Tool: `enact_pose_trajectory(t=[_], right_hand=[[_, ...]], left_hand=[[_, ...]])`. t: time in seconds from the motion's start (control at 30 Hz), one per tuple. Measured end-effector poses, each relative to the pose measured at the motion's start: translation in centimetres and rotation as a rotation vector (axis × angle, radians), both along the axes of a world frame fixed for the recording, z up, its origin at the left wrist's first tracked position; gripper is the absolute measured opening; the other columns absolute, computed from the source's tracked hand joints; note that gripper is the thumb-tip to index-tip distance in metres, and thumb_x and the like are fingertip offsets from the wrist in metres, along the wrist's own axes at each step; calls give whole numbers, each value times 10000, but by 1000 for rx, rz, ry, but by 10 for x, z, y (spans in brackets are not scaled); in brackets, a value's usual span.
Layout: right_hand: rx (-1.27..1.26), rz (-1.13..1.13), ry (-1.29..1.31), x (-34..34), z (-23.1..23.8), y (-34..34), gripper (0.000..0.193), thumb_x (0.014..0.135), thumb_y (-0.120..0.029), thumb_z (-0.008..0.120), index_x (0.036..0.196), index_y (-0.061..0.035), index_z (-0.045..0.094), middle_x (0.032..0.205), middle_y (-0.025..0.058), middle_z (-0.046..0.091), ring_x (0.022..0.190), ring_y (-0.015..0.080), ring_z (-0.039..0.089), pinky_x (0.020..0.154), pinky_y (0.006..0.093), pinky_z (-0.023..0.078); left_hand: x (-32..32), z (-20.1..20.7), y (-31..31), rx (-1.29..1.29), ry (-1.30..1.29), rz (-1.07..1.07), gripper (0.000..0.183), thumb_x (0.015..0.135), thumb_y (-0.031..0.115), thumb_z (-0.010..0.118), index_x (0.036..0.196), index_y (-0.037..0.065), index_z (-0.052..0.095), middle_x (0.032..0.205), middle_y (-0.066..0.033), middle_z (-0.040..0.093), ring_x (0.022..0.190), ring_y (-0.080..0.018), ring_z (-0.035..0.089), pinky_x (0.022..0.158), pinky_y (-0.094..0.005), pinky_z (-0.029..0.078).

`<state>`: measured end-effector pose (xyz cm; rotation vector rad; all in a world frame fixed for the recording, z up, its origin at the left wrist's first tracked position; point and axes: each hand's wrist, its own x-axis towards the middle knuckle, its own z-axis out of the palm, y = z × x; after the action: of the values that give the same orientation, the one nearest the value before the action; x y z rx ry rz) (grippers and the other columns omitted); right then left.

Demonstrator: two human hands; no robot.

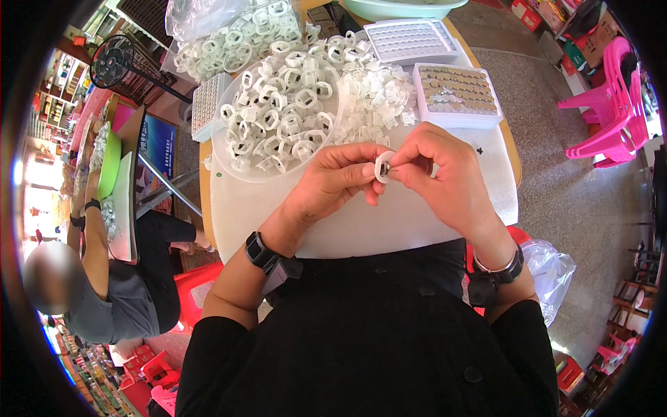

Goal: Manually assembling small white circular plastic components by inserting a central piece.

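A small white plastic ring piece (381, 165) with a dark centre is held in front of me, over the near part of the table. My left hand (333, 177) is closed on it, with thumb and fingers at its left side. At its right side my right hand (445, 167) is closed in a pinch, the fingertips touching the dark centre; whatever they grip is too small to make out. Beyond my hands lies a large round clear tray (224, 161) heaped with similar ring pieces (281, 111). Loose small white plastic parts (379, 94) are piled right of it.
Stacked trays (458, 118) with rows of small tan discs stand at the right, a white ridged tray (410, 42) behind them. More ring pieces (236, 45) fill a bag at the back left. Another person (118, 299) works at a table with a green basin (110, 163).
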<state>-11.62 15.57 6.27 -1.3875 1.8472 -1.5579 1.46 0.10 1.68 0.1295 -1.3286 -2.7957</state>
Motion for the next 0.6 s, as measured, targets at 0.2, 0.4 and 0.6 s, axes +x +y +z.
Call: enact_pose_trajectory(t=[0.2, 0.4, 0.6], right_hand=[[217, 142, -302, -15, 4, 0, 121, 755, -13, 674, 827, -33, 579, 768, -12, 565, 669, 57, 511, 588, 222, 411], [296, 330, -633, -25, 0, -3, 138, 776, -45, 644, 876, -58, 551, 777, -33, 562, 707, 43, 508, 635, 197, 396], [38, 15, -529, -45, -14, 8, 96, 814, -72, 631, 894, -25, 607, 771, -25, 575, 704, 50, 510, 629, 210, 400]], left_hand=[[0, 0, -1, -45, -31, -58, 332, 893, 119, 606, 1182, -38, 562, 965, -80, 634, 796, -143, 624, 668, -278, 536], [-2, -2, -2, -20, -14, -116, 327, 899, 115, 590, 1186, -37, 560, 965, -85, 635, 787, -144, 625, 646, -282, 541], [-2, -8, -4, 68, 58, -19, 317, 918, 110, 558, 1199, -34, 546, 976, -95, 633, 779, -151, 625, 629, -277, 544]])
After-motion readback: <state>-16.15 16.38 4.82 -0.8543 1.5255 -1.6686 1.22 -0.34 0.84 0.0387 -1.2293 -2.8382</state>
